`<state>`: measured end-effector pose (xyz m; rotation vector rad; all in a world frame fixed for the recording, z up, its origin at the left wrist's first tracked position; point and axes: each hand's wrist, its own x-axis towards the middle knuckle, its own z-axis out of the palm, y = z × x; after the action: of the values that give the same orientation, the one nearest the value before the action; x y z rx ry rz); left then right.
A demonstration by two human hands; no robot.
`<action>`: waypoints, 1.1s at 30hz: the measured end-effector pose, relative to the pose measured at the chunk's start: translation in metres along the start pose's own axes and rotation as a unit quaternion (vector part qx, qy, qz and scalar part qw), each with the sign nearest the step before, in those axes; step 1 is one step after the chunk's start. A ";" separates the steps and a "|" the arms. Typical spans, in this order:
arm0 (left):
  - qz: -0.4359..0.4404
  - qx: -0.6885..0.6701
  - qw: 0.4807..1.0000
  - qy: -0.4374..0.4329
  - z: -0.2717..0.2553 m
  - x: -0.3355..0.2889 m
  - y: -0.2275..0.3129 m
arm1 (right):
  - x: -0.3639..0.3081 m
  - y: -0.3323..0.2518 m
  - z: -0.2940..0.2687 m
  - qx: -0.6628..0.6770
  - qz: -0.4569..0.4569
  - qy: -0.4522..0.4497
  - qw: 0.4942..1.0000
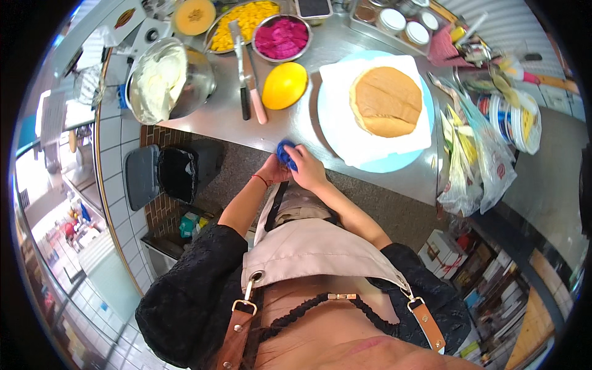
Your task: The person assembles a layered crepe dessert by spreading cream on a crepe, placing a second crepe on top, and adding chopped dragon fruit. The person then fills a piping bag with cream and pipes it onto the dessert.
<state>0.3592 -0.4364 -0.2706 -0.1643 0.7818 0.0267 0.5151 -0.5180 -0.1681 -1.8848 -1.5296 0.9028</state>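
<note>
A small blue cloth (285,154) is bunched between my hands, close to the front edge of the steel table. My left hand (271,171) closes on it from below, while my right hand (309,171) presses it from the other side with bent fingers. To the right, a round sponge cake (387,102) rests on white paper (336,92) over a light blue round board (370,165). Ahead of my hands lie a yellow mango (285,86) and two long-bladed tools, one with a black handle (245,103), the other with a pink handle (258,108).
A metal bowl (200,77) of white cream stands at left. Behind are bowls of magenta fruit (281,38) and yellow cubes (246,21), plus a cut melon (194,17). Lidded jars (391,22) fill a tray; plastic bags (493,179) hang at right. Below stands an open bin (177,172).
</note>
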 end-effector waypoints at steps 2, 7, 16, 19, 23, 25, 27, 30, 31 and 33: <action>0.005 -0.017 1.000 0.026 0.004 -0.005 0.001 | 0.003 -0.004 -0.014 0.007 -0.008 0.041 0.999; 0.003 -0.011 0.994 0.108 0.010 -0.008 0.007 | 0.046 0.074 -0.004 0.033 0.100 0.156 0.982; 0.174 -0.061 0.979 0.082 -0.025 -0.065 0.044 | 0.046 -0.054 0.054 -0.095 -0.175 -0.016 0.980; 0.343 0.113 0.932 0.041 -0.087 -0.111 0.050 | 0.066 -0.087 0.095 0.046 -0.211 -0.095 0.972; 0.377 -0.160 0.909 -0.073 -0.175 -0.203 0.064 | 0.102 -0.174 0.144 0.137 -0.167 -0.190 0.958; 0.438 -0.190 0.878 0.032 -0.206 -0.261 0.083 | 0.124 -0.213 0.186 0.149 -0.185 -0.215 0.947; 0.510 -0.205 0.833 0.057 -0.240 -0.311 0.101 | 0.147 -0.256 0.241 0.163 -0.217 -0.223 0.937; 0.543 -0.171 0.774 0.277 -0.303 -0.349 0.122 | 0.160 -0.301 0.329 0.162 -0.253 -0.237 0.924; 0.548 -0.245 0.756 0.261 -0.307 -0.357 0.135 | 0.164 -0.315 0.347 0.138 -0.255 -0.237 0.927; 0.560 -0.374 0.716 0.186 -0.303 -0.395 0.169 | 0.172 -0.368 0.376 0.121 -0.305 -0.229 0.917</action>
<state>-0.1474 -0.3027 -0.2273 -0.4524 1.1432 1.5434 0.0190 -0.2741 -0.1508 -0.9505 -2.0002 1.1990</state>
